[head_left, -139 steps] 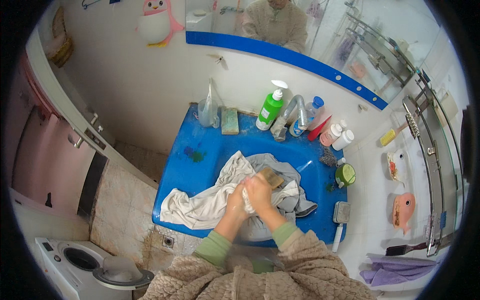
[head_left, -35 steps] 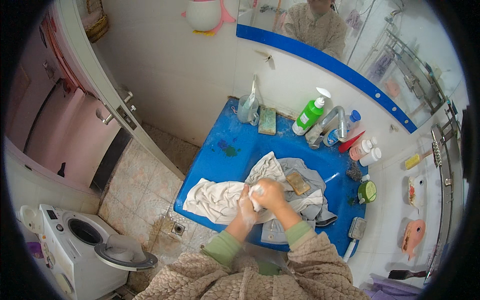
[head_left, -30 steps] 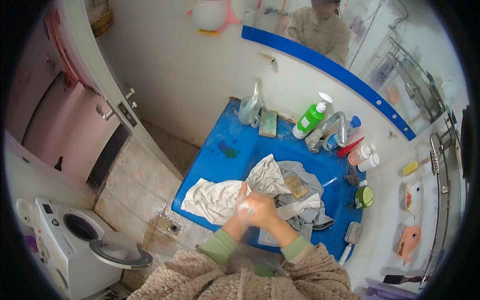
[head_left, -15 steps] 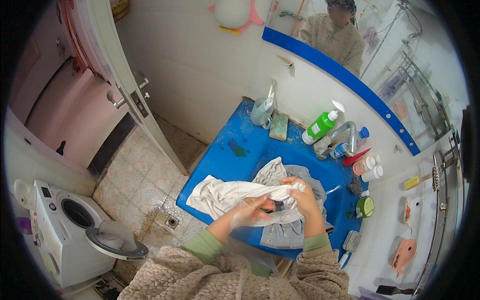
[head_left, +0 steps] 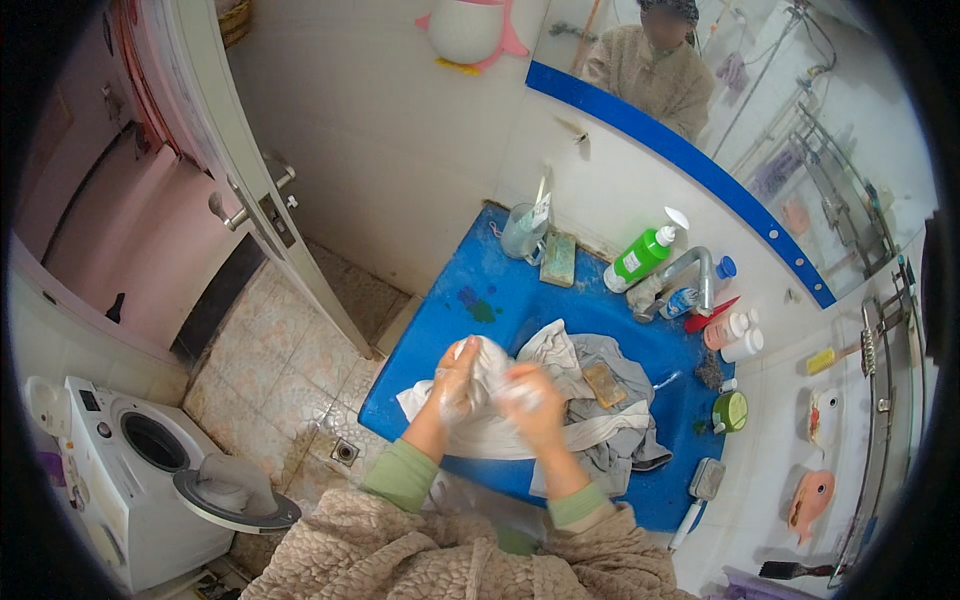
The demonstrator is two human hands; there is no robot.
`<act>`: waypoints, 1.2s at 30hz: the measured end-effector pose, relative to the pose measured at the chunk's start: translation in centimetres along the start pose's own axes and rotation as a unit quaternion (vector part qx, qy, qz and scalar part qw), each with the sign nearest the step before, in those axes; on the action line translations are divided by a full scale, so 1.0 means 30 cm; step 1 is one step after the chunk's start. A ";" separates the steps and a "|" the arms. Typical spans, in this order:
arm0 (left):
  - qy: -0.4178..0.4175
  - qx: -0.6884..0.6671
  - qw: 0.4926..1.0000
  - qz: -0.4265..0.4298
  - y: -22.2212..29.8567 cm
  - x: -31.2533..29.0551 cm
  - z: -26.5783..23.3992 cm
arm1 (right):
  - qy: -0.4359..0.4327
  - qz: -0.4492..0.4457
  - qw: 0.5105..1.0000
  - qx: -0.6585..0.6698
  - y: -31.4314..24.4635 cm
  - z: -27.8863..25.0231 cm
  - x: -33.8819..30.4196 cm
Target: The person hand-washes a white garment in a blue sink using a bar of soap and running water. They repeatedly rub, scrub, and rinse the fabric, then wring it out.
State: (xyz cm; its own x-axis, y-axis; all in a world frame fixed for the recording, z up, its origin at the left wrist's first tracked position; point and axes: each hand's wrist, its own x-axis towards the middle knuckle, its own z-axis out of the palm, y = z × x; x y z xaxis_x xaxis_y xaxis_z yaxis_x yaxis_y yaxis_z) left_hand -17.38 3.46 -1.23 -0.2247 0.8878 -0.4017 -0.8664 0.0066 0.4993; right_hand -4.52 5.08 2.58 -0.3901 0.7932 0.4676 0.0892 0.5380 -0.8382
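A wet white garment (head_left: 490,372) is bunched up between my two hands over the front of the blue sink counter (head_left: 420,325). My left hand (head_left: 455,385) is closed around one part of it, with whitish lather on the wrist. Smeared by motion, my right hand (head_left: 537,408) is closed on another part close by. The rest of the garment trails down onto the counter and over the basin. Grey clothing (head_left: 615,355) lies in the basin on the right, with a brownish bar of soap (head_left: 604,384) resting on top.
Behind the basin stand a cup with toothbrushes (head_left: 522,235), a soap block (head_left: 558,260), a green pump bottle (head_left: 640,260), the faucet (head_left: 690,265) and white bottles (head_left: 740,345). A brush (head_left: 706,480) lies at the right edge. At left are a washing machine (head_left: 150,470) and an open door (head_left: 280,200).
Both hands have moved left, bringing the white garment together into a bunch. My left hand has gone from spread fingers to a grip. The bar of soap now shows on the grey clothing.
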 end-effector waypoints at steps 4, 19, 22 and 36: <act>-0.143 -0.033 0.988 -0.056 -0.120 0.117 -0.206 | -0.082 -0.034 0.979 -0.185 -0.057 0.146 -0.006; -0.032 -0.029 0.984 -0.171 -0.052 0.015 -0.071 | 0.037 0.084 0.968 -0.232 0.117 0.141 0.056; -0.029 -0.015 0.986 -0.163 -0.039 0.003 -0.048 | 0.058 0.055 0.973 -0.215 0.108 0.143 0.058; -0.146 0.071 0.984 -0.073 0.006 0.177 -0.208 | 0.025 0.002 0.991 -0.134 -0.015 0.205 0.043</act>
State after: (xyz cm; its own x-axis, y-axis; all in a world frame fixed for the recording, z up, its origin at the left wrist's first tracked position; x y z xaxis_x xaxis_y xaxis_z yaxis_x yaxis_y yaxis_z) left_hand -21.52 5.31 -8.07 0.0539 0.9668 -0.2499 -0.8044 0.1903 0.5627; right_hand -10.70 4.10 1.85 -0.3437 0.8056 0.4826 0.3339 0.5852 -0.7390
